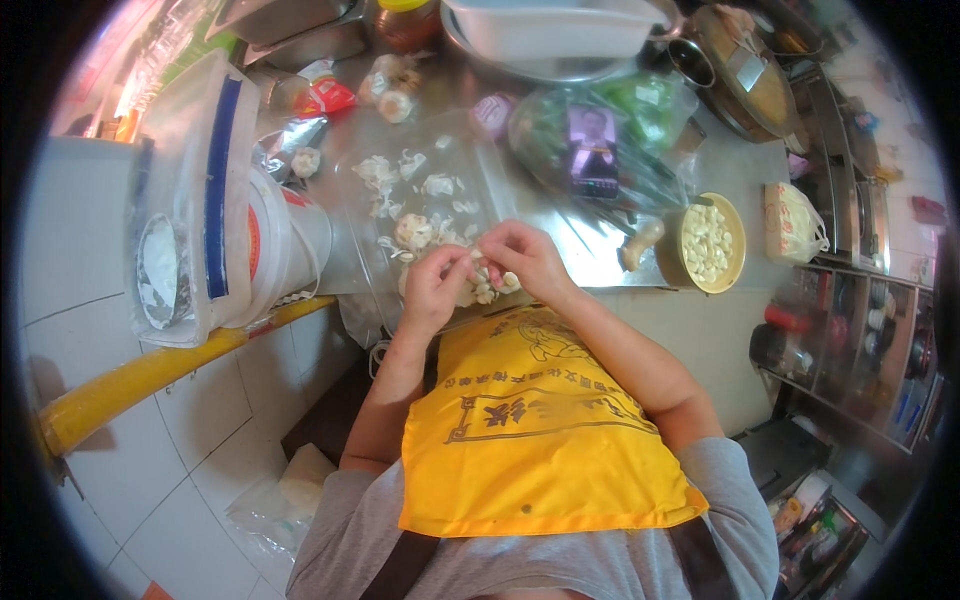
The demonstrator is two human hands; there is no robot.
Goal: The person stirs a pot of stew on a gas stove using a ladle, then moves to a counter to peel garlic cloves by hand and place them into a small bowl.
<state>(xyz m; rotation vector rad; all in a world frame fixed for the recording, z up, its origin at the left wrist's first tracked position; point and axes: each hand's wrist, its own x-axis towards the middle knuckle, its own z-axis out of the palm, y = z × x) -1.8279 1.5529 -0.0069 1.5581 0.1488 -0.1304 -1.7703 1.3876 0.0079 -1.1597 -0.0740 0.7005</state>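
My left hand and my right hand meet at the near edge of the metal table, fingers pinched together over a small pale garlic clove that they mostly hide. Several loose garlic cloves lie just beneath my fingers. Beyond my left hand sits a garlic bulb, with papery garlic skins scattered past it on clear plastic. To the right of my right hand stands a yellow bowl with many peeled cloves inside.
A white bucket and a tall clear tub stand at left, above a yellow pipe. Further back are more garlic bulbs, a bag of greens with a phone on it, and a white basin.
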